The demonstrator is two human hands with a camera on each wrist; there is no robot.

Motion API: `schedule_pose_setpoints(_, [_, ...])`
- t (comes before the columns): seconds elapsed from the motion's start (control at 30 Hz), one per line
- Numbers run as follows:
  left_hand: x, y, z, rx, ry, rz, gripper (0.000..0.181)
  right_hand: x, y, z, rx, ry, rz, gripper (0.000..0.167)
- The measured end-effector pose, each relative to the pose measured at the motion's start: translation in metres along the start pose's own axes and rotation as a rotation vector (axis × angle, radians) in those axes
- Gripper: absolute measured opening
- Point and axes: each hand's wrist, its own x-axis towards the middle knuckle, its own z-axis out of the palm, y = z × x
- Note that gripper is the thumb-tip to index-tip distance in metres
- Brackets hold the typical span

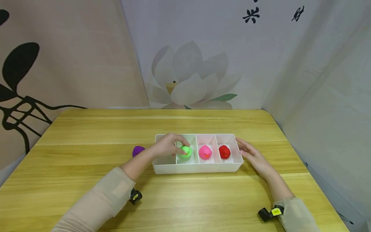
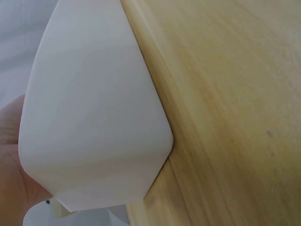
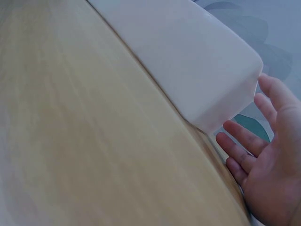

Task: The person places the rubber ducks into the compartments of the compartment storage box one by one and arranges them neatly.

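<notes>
Four compartments (image 1: 206, 140): divided in a row inside a white box (image 1: 194, 168), which was photographed at the centre of the frame, set lengthwise on a wooden table (image 1: 203, 196).
Left hand (image 1: 168, 146): reached in from the lower left, with a green toy duck (image 1: 186, 152) pinched between thumb and fingers.
Green duck: caught in the second compartment from the left; whether its base was rested on the floor could not be told.
Right hand (image 1: 255, 158): stretched in from the lower right, its fingers loosely extended and laid against the outer end of the box; nothing was gripped.
Pink duck (image 1: 205, 152): seated in the third compartment, right of centre, its beak turned toward the bottom of the frame.
Red toy (image 1: 224, 152): placed in the rightmost compartment, near the right hand.
Purple object (image 1: 137, 150): seen on the table just left of the box, partly hidden by the left forearm.
Leftmost compartment: largely covered by the left hand, so its contents could not be made out.
Sleeves (image 1: 104, 193): beige, each shown with a black wrist camera (image 1: 135, 196) strapped near the cuff.
Backdrop (image 1: 203, 22): hung behind the table, printed with a pale lotus (image 1: 191, 71) at upper centre and black characters (image 1: 251, 15) at upper right.
</notes>
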Motion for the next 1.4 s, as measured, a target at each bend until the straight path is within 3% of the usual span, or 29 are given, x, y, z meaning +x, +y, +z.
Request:
schedule_pose_setpoints(0.2, [0.002, -0.001, 0.004, 0.036, 0.020, 0.010, 0.023, -0.001, -0.002, 0.000, 0.017, -0.005, 0.005, 0.051])
schedule_pose_setpoints(0.4, [0.005, 0.001, 0.009, 0.089, 0.037, -0.021, 0.022, 0.000, -0.001, -0.001, 0.002, -0.006, 0.002, 0.050])
schedule_pose_setpoints(0.73, [0.005, 0.004, 0.009, 0.085, 0.021, -0.056, 0.022, 0.000, -0.002, -0.001, 0.000, -0.002, 0.015, 0.051])
schedule_pose_setpoints(1.0, [0.002, 0.001, 0.007, 0.125, 0.062, -0.006, 0.026, -0.001, -0.003, 0.000, 0.004, 0.000, 0.009, 0.051])
schedule_pose_setpoints(1.4, [-0.021, 0.001, -0.004, -0.008, 0.150, 0.134, 0.029, -0.001, -0.003, 0.001, 0.013, 0.002, 0.007, 0.051])
